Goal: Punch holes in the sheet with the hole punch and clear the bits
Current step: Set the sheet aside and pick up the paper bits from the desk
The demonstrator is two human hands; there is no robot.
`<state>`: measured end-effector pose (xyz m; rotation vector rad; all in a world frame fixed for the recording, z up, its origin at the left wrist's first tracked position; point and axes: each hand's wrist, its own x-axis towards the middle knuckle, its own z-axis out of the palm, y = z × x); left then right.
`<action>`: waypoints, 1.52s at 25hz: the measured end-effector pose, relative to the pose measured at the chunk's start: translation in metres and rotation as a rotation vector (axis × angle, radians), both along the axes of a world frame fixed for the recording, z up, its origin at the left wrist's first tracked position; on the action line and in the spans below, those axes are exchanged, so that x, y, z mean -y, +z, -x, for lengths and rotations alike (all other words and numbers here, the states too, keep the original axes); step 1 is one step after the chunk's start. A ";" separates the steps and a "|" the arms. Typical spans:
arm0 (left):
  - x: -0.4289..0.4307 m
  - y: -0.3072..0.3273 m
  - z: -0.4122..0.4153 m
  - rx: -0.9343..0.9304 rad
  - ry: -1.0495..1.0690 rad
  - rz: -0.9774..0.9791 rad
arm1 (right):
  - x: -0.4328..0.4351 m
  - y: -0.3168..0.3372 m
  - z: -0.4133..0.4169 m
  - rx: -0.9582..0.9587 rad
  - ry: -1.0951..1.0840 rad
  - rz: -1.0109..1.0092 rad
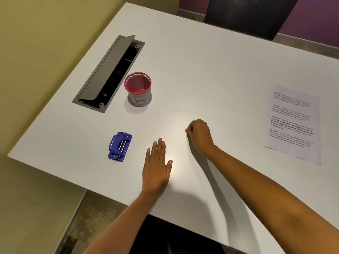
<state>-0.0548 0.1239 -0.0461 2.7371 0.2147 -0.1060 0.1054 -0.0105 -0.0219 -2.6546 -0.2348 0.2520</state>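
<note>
Head view: the left hand (156, 169) is laid flat and open on the white bench (211, 74), its grip holding nothing. The right hand (199, 134) is curled with fingertips pinched; whether anything is held cannot be told. The blue hole punch (120, 146) is seen left of the hands, the printed sheet (291, 123) far right, and a red mesh cup (138, 88) beyond the punch.
</note>
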 end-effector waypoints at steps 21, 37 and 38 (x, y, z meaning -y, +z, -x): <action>0.000 -0.003 0.000 0.017 0.000 -0.024 | 0.015 0.017 0.017 -0.171 -0.303 -0.459; 0.001 -0.005 0.000 0.000 0.006 -0.049 | 0.003 0.008 0.009 -0.107 -0.044 -0.047; 0.001 -0.005 0.000 0.000 0.006 -0.048 | 0.007 0.009 0.008 -0.129 -0.138 -0.175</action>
